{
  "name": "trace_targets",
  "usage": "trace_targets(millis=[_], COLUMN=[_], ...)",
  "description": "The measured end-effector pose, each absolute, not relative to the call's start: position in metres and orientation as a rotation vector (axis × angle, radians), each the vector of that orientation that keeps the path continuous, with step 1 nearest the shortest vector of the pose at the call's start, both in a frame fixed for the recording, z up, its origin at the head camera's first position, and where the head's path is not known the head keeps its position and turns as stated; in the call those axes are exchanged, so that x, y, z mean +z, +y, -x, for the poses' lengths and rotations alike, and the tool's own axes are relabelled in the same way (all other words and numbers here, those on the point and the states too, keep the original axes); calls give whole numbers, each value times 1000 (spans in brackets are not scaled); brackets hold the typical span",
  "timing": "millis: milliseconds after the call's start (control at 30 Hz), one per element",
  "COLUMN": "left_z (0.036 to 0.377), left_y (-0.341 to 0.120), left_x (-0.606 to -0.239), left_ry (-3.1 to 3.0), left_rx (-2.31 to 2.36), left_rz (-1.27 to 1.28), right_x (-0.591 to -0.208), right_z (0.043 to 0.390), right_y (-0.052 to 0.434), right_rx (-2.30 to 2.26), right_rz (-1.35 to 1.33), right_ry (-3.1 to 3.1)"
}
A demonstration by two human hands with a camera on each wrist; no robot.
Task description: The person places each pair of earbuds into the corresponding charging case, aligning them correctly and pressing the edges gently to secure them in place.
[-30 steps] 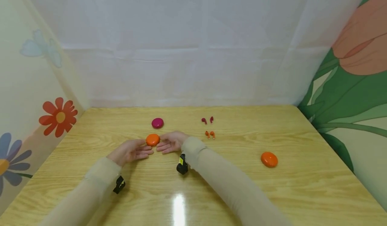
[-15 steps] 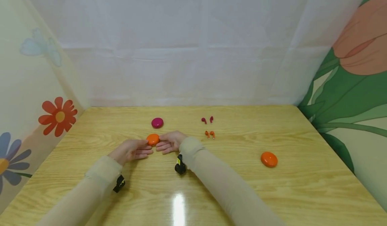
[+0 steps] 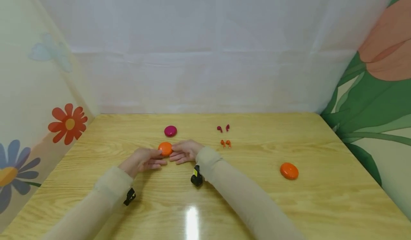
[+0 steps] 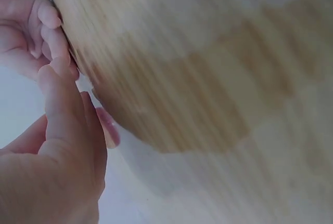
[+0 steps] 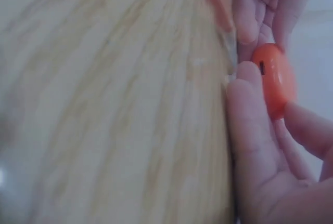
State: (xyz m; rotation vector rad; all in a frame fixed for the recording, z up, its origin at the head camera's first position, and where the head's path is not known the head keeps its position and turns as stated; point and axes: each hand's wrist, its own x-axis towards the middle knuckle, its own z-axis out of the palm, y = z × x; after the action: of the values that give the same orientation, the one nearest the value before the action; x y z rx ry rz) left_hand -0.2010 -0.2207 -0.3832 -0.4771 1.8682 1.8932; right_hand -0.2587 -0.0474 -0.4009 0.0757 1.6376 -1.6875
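Note:
In the head view my left hand (image 3: 144,160) and right hand (image 3: 187,151) hold a round, glossy orange earbud case (image 3: 165,149) between them on the left part of the table. The left thumb lies against the case's near left edge. On its right side the right thumb touches it, with the fingers lower down. Close up in the right wrist view, the orange case (image 5: 276,81) stands between both hands' fingers, a small dark slot in its side. Left wrist view: my left hand (image 4: 57,141) meets the right hand (image 4: 31,29); the case is hidden there.
A magenta round case (image 3: 170,131) lies just behind the hands. To the right are two magenta earbuds (image 3: 219,129) and two orange earbuds (image 3: 228,143). Another orange case (image 3: 289,171) lies farther right on the wooden table (image 3: 244,183). A white cloth (image 3: 205,72) hangs behind.
The left thumb has shifted onto the near left edge of the orange case. Otherwise the hands stay in place, and the whole head view has moved slightly.

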Motion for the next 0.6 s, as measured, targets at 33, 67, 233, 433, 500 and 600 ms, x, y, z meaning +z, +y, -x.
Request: trace_targets(millis=[33,67,233,433,500,600], left_z=[200,199,191,183,180,177], left_y=[-220,-219,-210,-197,-194,-190], left_x=[-383,-383,-381,-375,-373,-370], left_ry=[1881,1895,1990,2124,2156,2180], left_rx=[1889,1888,1892,1863,1858,1863], left_rz=[468,464,422,341,323,296], right_x=[-401,-401,-395,-382,-379,-374], right_z=[258,258,252,241,239,236], right_y=[-47,-46,-38,-24,-20,-16], right_rx=[-1689,-1692,-1732,-1805,-1815,-1817], right_rz=[-74,-72,-38,2,11,22], right_ry=[1639,1639,1674,1692,1686,1683])
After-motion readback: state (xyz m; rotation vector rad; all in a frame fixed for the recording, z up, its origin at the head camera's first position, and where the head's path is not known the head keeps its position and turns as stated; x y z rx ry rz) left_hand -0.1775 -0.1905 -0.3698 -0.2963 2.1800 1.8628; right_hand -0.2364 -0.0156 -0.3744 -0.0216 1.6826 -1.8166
